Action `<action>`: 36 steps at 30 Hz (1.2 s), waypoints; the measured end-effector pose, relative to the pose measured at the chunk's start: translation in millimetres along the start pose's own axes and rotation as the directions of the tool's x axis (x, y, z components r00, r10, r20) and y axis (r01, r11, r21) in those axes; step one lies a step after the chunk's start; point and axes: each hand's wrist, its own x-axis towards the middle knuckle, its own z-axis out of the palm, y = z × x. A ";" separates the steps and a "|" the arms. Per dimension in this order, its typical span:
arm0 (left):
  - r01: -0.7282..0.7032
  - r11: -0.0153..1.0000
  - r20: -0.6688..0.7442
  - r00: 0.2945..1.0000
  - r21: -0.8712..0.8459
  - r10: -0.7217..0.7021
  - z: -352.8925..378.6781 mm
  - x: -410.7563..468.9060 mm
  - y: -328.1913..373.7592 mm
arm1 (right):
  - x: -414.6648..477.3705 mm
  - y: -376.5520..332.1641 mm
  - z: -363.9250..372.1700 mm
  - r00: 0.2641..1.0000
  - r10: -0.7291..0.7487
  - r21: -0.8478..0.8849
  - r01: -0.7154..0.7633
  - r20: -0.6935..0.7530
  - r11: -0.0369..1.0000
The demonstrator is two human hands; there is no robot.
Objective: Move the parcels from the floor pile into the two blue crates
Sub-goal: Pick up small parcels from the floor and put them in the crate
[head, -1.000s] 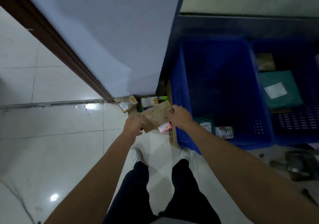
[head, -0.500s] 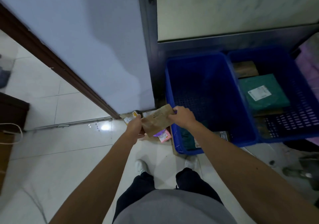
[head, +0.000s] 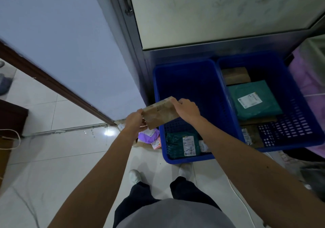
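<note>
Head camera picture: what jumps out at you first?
The brown parcel catches the eye first, gripped at its two ends by the left hand and the right hand, up by the left side of the left blue crate. Next comes the right blue crate beside it, holding a big green parcel with a white label. A purple parcel lies on the floor below the hands.

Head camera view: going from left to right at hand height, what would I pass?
left hand → brown parcel → right hand → green parcel lying in the right blue crate
</note>
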 end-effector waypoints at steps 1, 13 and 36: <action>-0.007 1.000 0.005 1.000 -0.001 0.007 3.7 -1.2 -0.5 | 0.2 2.6 -2.8 1.000 0.011 0.009 -0.011 0.002 1.000; -0.086 0.992 0.064 0.994 -0.096 0.092 14.0 -11.6 25.3 | -7.1 -5.2 -12.2 0.986 0.147 0.141 -0.136 -0.074 0.981; -0.142 0.987 0.366 0.924 0.069 0.107 61.5 4.9 4.3 | -47.8 46.6 -31.0 0.929 0.296 0.329 -0.215 -0.220 0.920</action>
